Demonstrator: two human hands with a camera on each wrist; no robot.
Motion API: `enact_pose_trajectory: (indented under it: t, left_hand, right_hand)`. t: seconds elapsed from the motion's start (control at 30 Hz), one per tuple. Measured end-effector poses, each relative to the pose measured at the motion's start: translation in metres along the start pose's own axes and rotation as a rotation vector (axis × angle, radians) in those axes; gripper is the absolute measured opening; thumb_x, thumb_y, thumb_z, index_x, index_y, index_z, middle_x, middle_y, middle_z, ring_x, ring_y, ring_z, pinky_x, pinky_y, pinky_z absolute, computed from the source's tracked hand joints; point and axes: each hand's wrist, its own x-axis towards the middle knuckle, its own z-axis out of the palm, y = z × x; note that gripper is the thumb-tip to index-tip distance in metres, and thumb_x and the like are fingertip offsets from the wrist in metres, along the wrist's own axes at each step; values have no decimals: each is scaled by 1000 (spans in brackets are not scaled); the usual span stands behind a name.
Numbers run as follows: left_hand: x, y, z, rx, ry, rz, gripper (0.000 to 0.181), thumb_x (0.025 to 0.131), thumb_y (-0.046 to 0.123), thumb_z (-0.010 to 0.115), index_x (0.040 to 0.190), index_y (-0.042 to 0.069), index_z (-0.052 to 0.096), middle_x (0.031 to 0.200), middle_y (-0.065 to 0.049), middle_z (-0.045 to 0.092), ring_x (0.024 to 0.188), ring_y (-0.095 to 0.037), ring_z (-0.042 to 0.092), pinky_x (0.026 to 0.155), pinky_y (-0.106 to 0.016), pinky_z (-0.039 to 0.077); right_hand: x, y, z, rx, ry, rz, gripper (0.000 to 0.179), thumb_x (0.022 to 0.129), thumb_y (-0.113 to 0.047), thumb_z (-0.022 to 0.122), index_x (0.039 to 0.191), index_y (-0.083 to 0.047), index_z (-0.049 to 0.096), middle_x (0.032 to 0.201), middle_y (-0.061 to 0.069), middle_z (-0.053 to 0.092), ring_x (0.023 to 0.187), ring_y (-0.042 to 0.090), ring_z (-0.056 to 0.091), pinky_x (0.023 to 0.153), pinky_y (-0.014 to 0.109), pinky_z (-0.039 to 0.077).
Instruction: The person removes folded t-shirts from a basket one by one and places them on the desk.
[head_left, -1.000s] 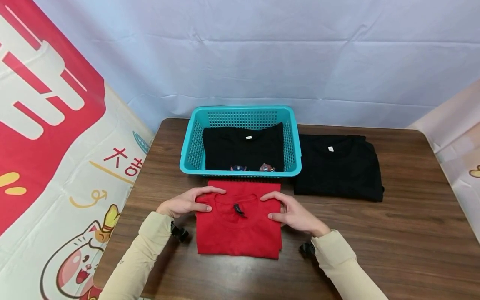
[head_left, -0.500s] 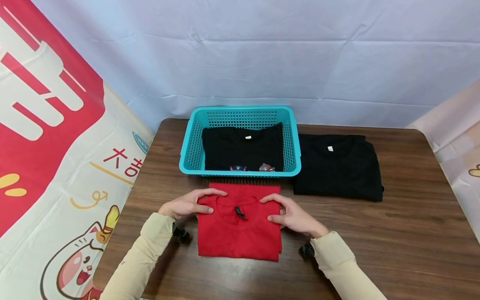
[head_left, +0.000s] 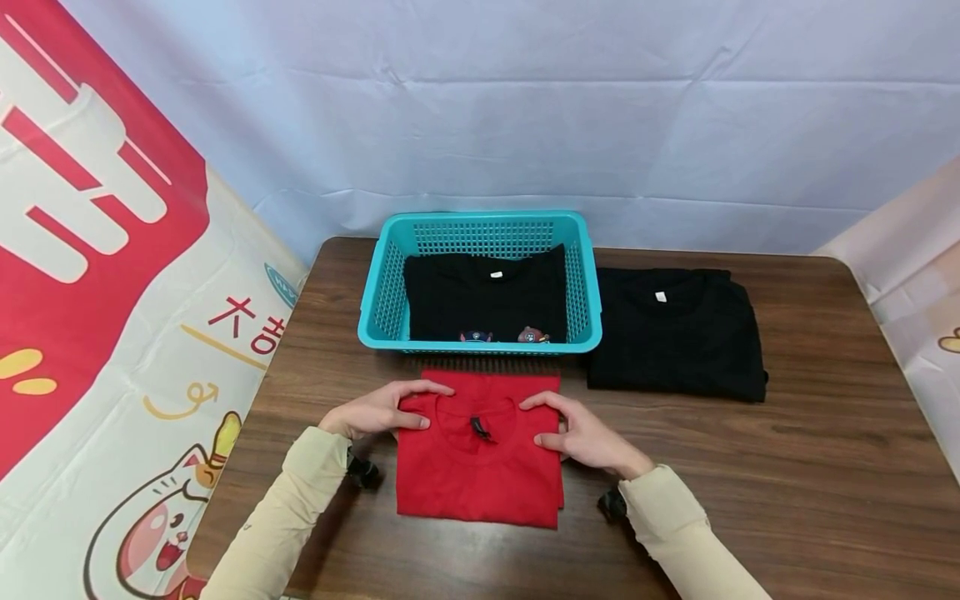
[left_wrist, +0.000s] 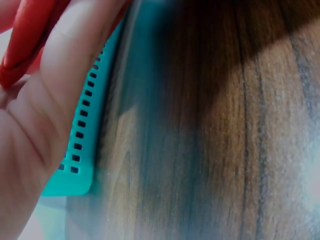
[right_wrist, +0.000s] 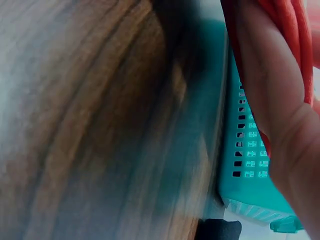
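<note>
A folded red T-shirt (head_left: pixel 480 487), with a black neck label, spans the gap between my hands in front of the basket. My left hand (head_left: pixel 375 410) grips its left side, thumb and fingertips showing on top. On the opposite side my right hand (head_left: pixel 588 432) holds it the same way. In the left wrist view red cloth (left_wrist: pixel 27 40) passes between the fingers and thumb. The right wrist view shows red cloth (right_wrist: pixel 297 45) folded against the fingers. Whether the shirt's underside touches the table cannot be told.
Behind the red shirt stands a turquoise plastic basket (head_left: pixel 420 345) holding a folded black T-shirt (head_left: pixel 483 300) with cartoon prints. Right of it, another folded black T-shirt (head_left: pixel 675 346) lies on the brown wooden table (head_left: pixel 825 433). A white cloth backdrop (head_left: pixel 525 125) hangs at the table's rear edge.
Gripped by both hands, the red T-shirt has shifted slightly toward me, away from the basket. The basket and black T-shirts stay where they were.
</note>
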Motion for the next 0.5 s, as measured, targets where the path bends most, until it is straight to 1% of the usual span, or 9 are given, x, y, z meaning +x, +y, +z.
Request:
enact_pose_trajectory:
  t: [0.1, 0.27, 0.5]
  left_hand:
    - [1, -1, 0, 35, 4, 4, 54, 91, 13, 64, 142, 19, 46, 123, -12, 59, 99, -21, 63, 86, -32, 53]
    - [0, 0, 2, 61, 0, 7, 53, 92, 13, 63, 142, 19, 46, 124, -10, 58, 101, -21, 61, 85, -31, 53]
    - [2, -2, 2, 101, 18, -22, 53, 91, 16, 64, 141, 21, 47, 127, -7, 55, 108, -21, 56, 87, -33, 52]
  right_hand:
    - [0, 0, 1, 1, 1, 0, 44, 90, -7, 65, 131, -13, 51, 126, 15, 52, 92, 23, 60, 74, 31, 56]
    - [-2, -1, 2, 3, 3, -1, 45, 89, -7, 65, 131, -13, 51, 127, 14, 52, 94, 23, 59, 73, 31, 57]
    - [-2, 0, 4, -11, 10, 12, 46, 88, -8, 66, 132, -13, 50, 127, 14, 52, 97, 24, 58, 73, 32, 57]
